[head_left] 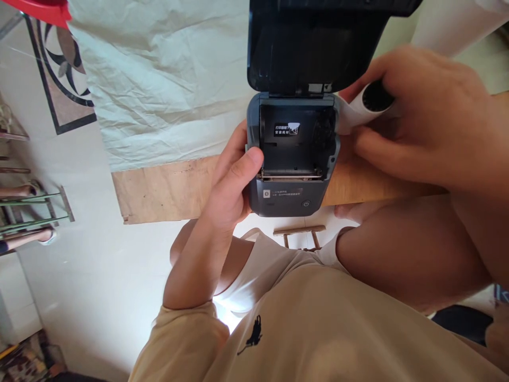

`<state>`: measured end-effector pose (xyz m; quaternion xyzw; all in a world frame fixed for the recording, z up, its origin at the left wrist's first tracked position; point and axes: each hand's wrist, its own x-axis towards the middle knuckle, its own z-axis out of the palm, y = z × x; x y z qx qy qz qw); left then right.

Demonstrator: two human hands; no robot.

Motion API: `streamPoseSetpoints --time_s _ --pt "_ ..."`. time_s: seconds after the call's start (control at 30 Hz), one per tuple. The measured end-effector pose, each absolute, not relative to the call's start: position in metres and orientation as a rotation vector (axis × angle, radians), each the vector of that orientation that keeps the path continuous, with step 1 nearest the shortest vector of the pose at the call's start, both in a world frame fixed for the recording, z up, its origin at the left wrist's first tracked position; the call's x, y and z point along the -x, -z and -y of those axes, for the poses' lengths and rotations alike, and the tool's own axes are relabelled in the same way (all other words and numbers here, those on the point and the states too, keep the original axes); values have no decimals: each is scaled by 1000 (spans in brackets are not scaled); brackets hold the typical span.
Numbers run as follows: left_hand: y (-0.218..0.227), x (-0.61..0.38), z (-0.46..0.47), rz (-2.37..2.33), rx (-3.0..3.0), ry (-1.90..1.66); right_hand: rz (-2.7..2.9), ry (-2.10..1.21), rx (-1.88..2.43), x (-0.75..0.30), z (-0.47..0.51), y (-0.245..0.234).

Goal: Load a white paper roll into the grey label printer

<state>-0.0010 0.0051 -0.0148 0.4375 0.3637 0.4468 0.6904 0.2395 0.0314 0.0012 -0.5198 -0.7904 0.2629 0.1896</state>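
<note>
A dark label printer is held up before me, its lid swung up and back. Inside, the roll bay shows bare apart from a small printed sticker. My left hand grips the printer's left side, thumb over the edge of the bay. Just right of the printer, my right hand has its fingers closed round a small roll of white paper with a dark core. The roll's end lies close against the printer's right side; whether they touch I cannot tell.
A pale crumpled cloth covers most of the wooden table, whose near edge is just below the printer. A white cylinder stands at top right, a red object at top left. A wooden stool is below.
</note>
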Motion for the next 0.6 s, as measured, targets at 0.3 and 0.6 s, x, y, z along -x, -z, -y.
streamPoseSetpoints --time_s 0.3,0.6 --pt "17 1 -4 -774 -979 -1011 2213 -748 1451 -248 -30 -2" --pt "17 2 -5 -769 -977 -989 2184 -769 1479 -248 -28 -5"
